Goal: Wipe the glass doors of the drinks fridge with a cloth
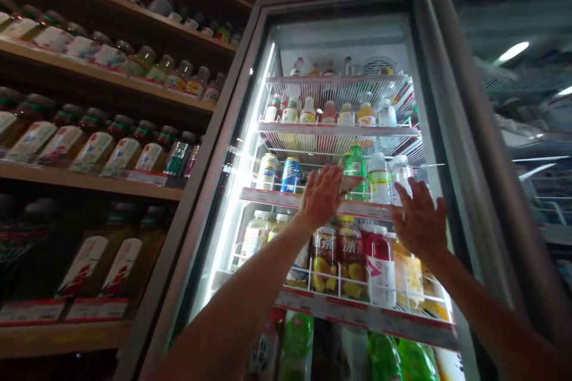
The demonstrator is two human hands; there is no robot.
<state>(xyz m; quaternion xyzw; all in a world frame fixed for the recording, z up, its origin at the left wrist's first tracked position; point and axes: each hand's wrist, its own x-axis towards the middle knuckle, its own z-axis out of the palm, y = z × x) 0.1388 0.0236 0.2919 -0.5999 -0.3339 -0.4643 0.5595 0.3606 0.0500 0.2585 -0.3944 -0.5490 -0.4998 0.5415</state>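
Note:
My left hand (320,193) is raised in front of the lit drinks fridge, its fingers bent over a pale, red-edged piece (351,184) that looks like a cloth. The piece is blurred and partly hidden by the hand. Behind it stands a green bottle (356,161), with a blue can (290,174) to the left. My right hand (420,217) is open, fingers spread, before the right part of the glass door (339,30). Whether either hand touches the glass, I cannot tell. Close to the right hand is a bottle of red drink (379,268).
Wooden shelves (89,175) with rows of bottles stand on the left. The fridge has several wire shelves (339,129) of drinks, with green packs (298,342) at the bottom. A metal door frame (480,149) and a second glass-fronted fridge (527,131) are on the right.

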